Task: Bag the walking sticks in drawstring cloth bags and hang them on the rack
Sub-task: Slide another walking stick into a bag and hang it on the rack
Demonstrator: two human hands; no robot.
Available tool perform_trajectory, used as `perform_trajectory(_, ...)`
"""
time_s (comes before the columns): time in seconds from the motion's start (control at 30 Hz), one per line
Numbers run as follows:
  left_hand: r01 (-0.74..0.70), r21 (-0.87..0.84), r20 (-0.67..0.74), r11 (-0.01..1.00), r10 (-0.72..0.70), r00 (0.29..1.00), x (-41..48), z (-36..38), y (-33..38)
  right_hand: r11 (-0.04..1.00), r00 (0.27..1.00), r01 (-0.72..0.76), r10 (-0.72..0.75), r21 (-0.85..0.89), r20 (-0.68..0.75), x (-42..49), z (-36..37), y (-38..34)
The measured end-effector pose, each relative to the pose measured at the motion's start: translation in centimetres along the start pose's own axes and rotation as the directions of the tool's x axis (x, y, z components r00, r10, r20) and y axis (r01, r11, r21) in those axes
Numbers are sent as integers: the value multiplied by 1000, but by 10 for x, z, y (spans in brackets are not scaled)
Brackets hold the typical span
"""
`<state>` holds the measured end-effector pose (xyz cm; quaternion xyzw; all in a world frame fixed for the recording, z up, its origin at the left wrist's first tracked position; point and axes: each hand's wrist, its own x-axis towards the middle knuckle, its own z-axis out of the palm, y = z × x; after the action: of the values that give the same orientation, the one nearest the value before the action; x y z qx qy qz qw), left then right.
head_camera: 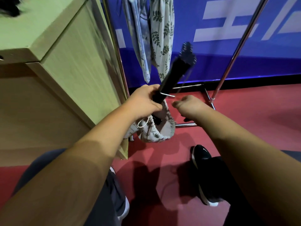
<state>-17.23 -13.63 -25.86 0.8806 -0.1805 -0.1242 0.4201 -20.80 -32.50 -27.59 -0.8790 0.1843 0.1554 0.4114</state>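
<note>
It looks like a public indoor hall. Red floor (252, 124) fills the lower right, and a blue banner (268, 54) with big white lettering spans the top, behind a chrome rack (237, 51).

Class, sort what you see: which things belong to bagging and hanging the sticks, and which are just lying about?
Job: walking stick, cloth bag, rack, blue hanging bag, leaf-print hanging bag.
Lying about: wooden cabinet, blue banner, black shoe.

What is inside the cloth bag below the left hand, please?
The lower end of the black walking stick sits in the open mouth of the cloth bag. The cloth hides how deep it reaches.
</note>
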Motion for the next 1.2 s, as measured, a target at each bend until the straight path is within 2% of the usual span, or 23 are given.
perform_trajectory(0.1, 39, -131, -40, 991, -44, 998, 0, -6, -1, 994, 967, -105, 93, 37, 236, -9, 8, 0)
perform_trajectory(0.13, 51, -115, -26, 992, -54, 998, -2, -7, 0, 995, 948, -99, 91, 9, 304, -12, 11, 0)
perform_trajectory(0.2, 57, -48, 10, 997, -57, 998, -7, -9, 1, 997, 934, -49, 64, -52, 351, -16, 16, 0)
perform_trajectory(0.27, 88, -44, 47, 995, -86, 995, -9, -10, -4, 995, 959, -15, 43, -100, 281, -13, 18, 1)
perform_trajectory(0.4, 175, 70, 102, 982, -182, 978, -5, -9, -19, 982, 1000, -9, 10, -189, 4, -3, 14, 2)
perform_trajectory(0.47, 173, 101, 101, 980, -183, 978, -3, -8, -24, 993, 996, 22, -32, -112, -83, 2, 11, 1)
perform_trajectory(0.6, 144, 228, 164, 963, -184, 969, -1, -11, -29, 995, 994, 73, -67, 69, -85, 1, 10, 3)
perform_trajectory(0.7, 109, 203, 192, 973, -148, 970, -1, -15, -32, 987, 991, 83, -67, 140, -113, -1, 7, 2)
perform_trajectory(0.8, 64, 85, 240, 994, -83, 967, -7, -22, -20, 991, 985, 69, -50, 111, -165, -3, 1, 1)
perform_trajectory(0.87, 53, 51, 245, 997, -64, 967, -7, -24, -18, 983, 991, 21, 3, 180, -136, -1, 0, 2)
perform_trajectory(0.97, 81, -41, 213, 996, -70, 975, -8, -25, -13, 971, 996, -93, 91, 219, 19, -2, 3, 3)
perform_trajectory(1.03, 69, -106, 199, 992, -47, 979, -9, -25, -8, 977, 982, -156, 138, 145, 126, -6, 8, 5)
perform_trajectory(1.2, 12, -317, 193, 949, 52, 980, -16, -27, 8, 989, 954, -123, 141, -84, 264, -10, 13, 8)
